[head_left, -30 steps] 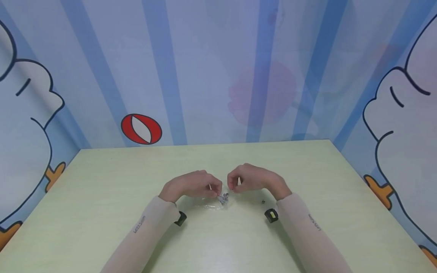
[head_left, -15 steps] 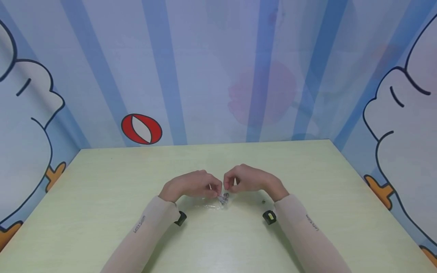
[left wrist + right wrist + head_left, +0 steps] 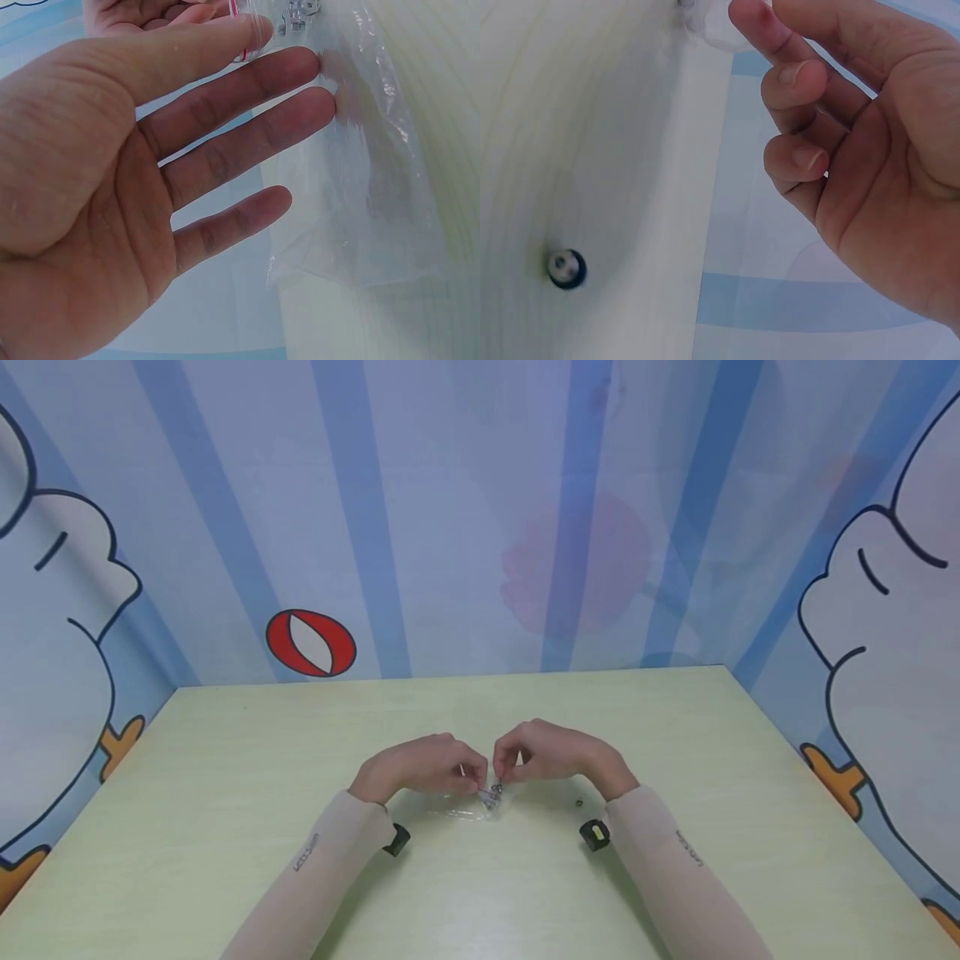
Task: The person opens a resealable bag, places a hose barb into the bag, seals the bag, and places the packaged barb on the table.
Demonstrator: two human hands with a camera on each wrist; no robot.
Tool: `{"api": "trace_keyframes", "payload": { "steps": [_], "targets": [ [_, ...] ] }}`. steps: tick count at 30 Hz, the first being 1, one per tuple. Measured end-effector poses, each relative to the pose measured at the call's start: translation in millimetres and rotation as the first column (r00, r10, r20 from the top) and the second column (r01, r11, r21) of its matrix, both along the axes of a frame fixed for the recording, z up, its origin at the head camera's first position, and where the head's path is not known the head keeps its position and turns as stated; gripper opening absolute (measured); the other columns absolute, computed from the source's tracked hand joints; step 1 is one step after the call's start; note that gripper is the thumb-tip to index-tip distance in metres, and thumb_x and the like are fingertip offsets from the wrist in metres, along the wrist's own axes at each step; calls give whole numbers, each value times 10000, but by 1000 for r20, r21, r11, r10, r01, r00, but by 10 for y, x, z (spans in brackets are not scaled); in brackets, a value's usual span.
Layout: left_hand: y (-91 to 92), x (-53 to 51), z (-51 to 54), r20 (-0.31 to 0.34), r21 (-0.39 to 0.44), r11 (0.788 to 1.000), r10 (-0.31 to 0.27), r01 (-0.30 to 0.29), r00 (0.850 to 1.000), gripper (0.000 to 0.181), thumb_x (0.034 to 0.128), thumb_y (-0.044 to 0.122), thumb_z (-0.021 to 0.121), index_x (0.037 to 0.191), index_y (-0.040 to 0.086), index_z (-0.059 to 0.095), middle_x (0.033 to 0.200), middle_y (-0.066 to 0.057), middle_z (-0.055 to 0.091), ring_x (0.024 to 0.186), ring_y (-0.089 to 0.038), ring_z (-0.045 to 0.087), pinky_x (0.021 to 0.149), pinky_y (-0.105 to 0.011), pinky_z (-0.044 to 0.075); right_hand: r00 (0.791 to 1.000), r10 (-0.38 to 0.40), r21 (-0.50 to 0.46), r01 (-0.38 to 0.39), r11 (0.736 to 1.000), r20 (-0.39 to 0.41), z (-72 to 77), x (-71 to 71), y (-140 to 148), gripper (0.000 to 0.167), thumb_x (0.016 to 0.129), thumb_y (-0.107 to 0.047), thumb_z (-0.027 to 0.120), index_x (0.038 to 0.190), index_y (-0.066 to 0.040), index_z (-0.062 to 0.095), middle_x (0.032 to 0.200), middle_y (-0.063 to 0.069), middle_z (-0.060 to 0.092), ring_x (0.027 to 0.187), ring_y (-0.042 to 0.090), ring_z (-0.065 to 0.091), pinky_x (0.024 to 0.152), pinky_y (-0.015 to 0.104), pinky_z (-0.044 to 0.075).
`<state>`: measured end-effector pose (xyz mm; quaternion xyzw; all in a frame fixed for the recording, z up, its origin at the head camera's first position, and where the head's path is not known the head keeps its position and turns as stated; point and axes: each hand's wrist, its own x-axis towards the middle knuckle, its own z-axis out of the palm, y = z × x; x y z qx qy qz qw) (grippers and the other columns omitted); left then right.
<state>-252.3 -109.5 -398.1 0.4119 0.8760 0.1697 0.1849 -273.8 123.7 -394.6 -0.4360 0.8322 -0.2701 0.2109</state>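
Observation:
My left hand [image 3: 438, 764] pinches a clear plastic zip bag [image 3: 352, 202] near its red-striped mouth [image 3: 245, 34] between thumb and forefinger. The other fingers of that hand lie straight against or beside the bag. Several small shiny pieces [image 3: 300, 10] sit inside near the top; their kind is too small to tell. At the mouth of the bag, my right hand [image 3: 551, 752] has its thumb and forefinger close together, with the remaining fingers curled. Whether anything is between those fingertips is hidden. Below the right wrist lies a small round bead-like piece [image 3: 565, 268] with a dark ring.
A pale wooden table [image 3: 262, 793] lies under both hands. Behind it stands a blue striped backdrop [image 3: 465, 527] with cartoon prints. A small black wrist camera [image 3: 595, 835] hangs under the right sleeve, and another camera [image 3: 397, 841] under the left.
My right hand has moved a little left, up to the bag's mouth, and its fingertips now meet the small pieces there. My left hand and the bag have stayed in place.

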Motion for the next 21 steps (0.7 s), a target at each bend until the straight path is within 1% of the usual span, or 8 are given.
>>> {"api": "trace_keyframes", "payload": {
  "steps": [4, 6, 11, 16, 21],
  "targets": [
    [4, 5, 5, 5, -7, 1000, 9, -9, 1000, 80, 985, 132, 644, 958, 182, 699, 949, 112, 687, 836, -47, 621, 768, -257, 497, 1000, -15, 17, 15, 1000, -17, 16, -10, 33, 86, 933, -49, 676, 974, -114, 717, 905, -102, 679, 826, 75, 619, 741, 271, 512],
    [7, 9, 7, 6, -10, 1000, 13, -13, 1000, 77, 985, 131, 645, 959, 181, 698, 941, 123, 678, 853, -50, 622, 778, -259, 497, 1000, -26, 25, 26, 999, -17, 25, -12, 50, 83, 936, -54, 674, 977, -115, 714, 902, -103, 675, 826, 88, 617, 737, 272, 511],
    [10, 19, 5, 3, -15, 1000, 20, -20, 1000, 76, 986, 138, 646, 966, 192, 694, 936, 143, 662, 884, -52, 620, 806, -259, 494, 999, -39, 32, 39, 999, -18, 41, -11, 94, 83, 936, -55, 667, 985, -107, 709, 899, -90, 672, 829, 114, 617, 729, 275, 508],
    [15, 26, 9, -4, -19, 1000, 22, -22, 1000, 80, 985, 141, 648, 961, 205, 689, 941, 148, 659, 883, -52, 617, 814, -262, 492, 999, -46, 38, 47, 998, -23, 66, -11, 126, 84, 941, -66, 663, 1000, -106, 706, 911, -79, 676, 832, 110, 618, 725, 278, 508],
    [17, 26, 9, -3, -22, 999, 26, -26, 1000, 82, 984, 141, 650, 953, 206, 690, 937, 136, 668, 875, -51, 617, 810, -266, 491, 998, -68, 55, 68, 996, -6, 97, -3, 150, 88, 945, -75, 659, 1012, -108, 705, 923, -60, 681, 850, 156, 625, 728, 287, 507]
  ]
}}
